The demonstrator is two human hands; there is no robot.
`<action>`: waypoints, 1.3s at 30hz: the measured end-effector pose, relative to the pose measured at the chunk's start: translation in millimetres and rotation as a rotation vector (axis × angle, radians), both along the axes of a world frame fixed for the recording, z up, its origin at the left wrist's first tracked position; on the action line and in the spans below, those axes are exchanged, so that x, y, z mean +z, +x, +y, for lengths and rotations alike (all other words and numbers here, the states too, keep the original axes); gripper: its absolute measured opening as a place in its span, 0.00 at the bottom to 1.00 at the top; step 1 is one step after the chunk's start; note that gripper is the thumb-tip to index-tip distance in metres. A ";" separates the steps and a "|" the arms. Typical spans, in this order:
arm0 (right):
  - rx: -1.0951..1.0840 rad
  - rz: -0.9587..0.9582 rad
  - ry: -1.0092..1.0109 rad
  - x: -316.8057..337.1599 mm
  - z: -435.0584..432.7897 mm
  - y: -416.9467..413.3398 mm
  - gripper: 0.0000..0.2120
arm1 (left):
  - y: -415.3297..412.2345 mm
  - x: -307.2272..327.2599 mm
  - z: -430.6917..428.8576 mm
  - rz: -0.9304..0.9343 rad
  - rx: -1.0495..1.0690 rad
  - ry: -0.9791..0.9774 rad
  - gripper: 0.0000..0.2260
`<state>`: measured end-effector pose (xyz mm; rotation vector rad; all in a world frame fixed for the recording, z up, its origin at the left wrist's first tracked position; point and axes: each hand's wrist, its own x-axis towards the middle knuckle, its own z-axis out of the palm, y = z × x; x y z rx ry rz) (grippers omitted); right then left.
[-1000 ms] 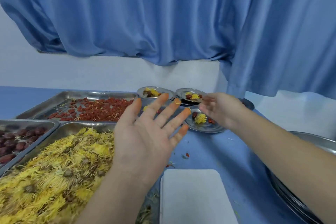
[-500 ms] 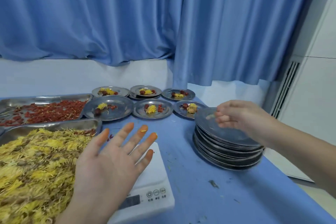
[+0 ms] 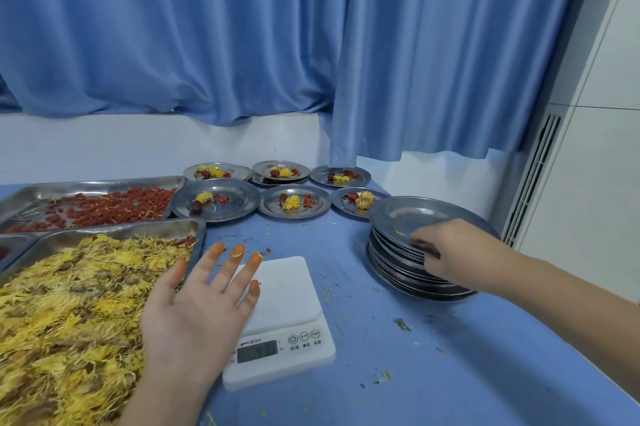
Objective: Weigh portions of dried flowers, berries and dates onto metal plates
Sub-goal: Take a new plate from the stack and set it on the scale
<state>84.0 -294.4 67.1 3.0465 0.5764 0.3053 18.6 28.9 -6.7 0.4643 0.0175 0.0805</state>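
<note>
We are finding six filled plates point(image 3: 242, 208), the scale point(image 3: 287, 287) bare, the right hand point(image 3: 460, 252) apparently gripping the next empty plate point(image 3: 415, 214), and the left hand point(image 3: 197, 308) spread and holding nothing.

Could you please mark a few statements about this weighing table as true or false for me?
1. The platform of the scale is bare. True.
2. The right hand rests in the berry tray. False: it grips the edge of the stack of empty plates.
3. Six filled plates stand behind the scale. True.
4. The left hand pinches a flower. False: it is open, fingers spread, holding nothing.
</note>
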 end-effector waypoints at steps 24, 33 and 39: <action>-0.209 0.108 0.451 26.1 -10.5 8.7 0.10 | -0.4 -5.0 6.9 0.005 0.054 -0.027 0.17; -0.170 -0.248 -0.007 24.3 0.8 6.4 0.10 | -0.9 -4.5 7.4 -0.006 0.047 -0.026 0.21; -0.018 -0.632 -0.182 9.5 6.7 -9.4 0.12 | 0.6 -4.3 6.6 0.003 0.047 -0.023 0.20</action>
